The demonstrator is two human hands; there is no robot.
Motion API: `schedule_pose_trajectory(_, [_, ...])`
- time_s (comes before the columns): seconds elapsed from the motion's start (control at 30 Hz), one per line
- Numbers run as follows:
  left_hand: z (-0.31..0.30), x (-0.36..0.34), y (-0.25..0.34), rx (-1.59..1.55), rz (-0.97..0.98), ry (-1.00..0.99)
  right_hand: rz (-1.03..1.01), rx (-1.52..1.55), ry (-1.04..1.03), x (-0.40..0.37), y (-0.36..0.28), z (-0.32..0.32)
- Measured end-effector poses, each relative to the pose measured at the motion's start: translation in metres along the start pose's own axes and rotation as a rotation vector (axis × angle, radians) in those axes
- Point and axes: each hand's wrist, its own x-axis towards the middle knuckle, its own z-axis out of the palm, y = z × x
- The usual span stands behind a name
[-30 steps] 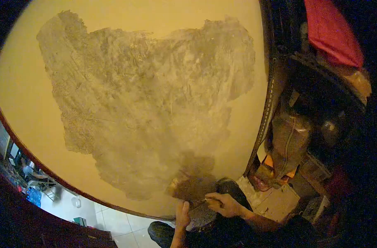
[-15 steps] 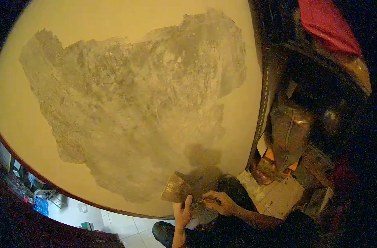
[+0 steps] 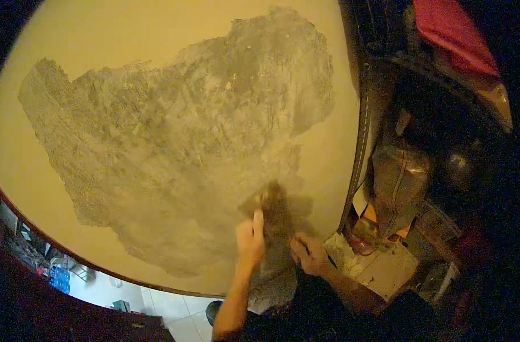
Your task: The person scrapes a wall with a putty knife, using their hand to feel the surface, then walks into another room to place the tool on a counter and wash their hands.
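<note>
My left hand (image 3: 249, 242) is closed around a putty knife, its forefinger stretched along the blade. That putty knife (image 3: 262, 199) is blurred and lies at the lower part of a rough grey patch (image 3: 157, 137) on the cream wall (image 3: 157, 28). A dark shadow falls beside the blade. To the right and slightly lower, my right hand (image 3: 310, 255) has its fingers curled, apart from the wall. Something thin and dark shows at those fingers, too dim to name.
At right stand a brown bag (image 3: 398, 176) and a red cloth (image 3: 454, 34) in dim light. Pale tiles (image 3: 385, 268) hold scattered debris. Beyond the wall's lower left edge are a blue bottle pack (image 3: 60, 279) and a green box (image 3: 121, 306).
My left hand has moved up with the putty knife, from near my lap to the grey patch. My right hand has shifted slightly right and up, away from the blade.
</note>
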Motion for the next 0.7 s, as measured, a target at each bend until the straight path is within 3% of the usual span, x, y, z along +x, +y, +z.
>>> schedule_pose_trajectory(0.07, [0.001, 0.039, 0.028, -0.005, 0.195, 0.162, -0.321, -0.200, 0.361, 0.016, 0.001, 0.001])
schedule_pose_trajectory(0.2, [-0.006, 0.099, 0.087, -0.150, 0.309, 0.235, -0.249, -0.042, 0.525, 0.052, -0.045, -0.010])
schedule_pose_trajectory(0.27, [-0.010, 0.110, 0.115, -0.210, 0.315, 0.237, -0.324, 0.016, 0.661, 0.065, -0.072, -0.016])
schedule_pose_trajectory(0.43, [-0.019, 0.122, 0.147, -0.404, 0.232, 0.148, -0.383, 0.061, 0.708, 0.087, -0.106, -0.021])
schedule_pose_trajectory(0.5, [-0.017, 0.134, 0.141, -0.352, 0.404, 0.259, -0.367, 0.057, 0.709, 0.091, -0.112, -0.025])
schedule_pose_trajectory(0.57, [-0.021, 0.134, 0.142, -0.324, 0.382, 0.256, -0.285, 0.097, 0.585, 0.090, -0.126, -0.032])
schedule_pose_trajectory(0.7, [-0.018, 0.143, 0.135, -0.270, 0.373, 0.309, -0.287, 0.089, 0.578, 0.090, -0.134, -0.030])
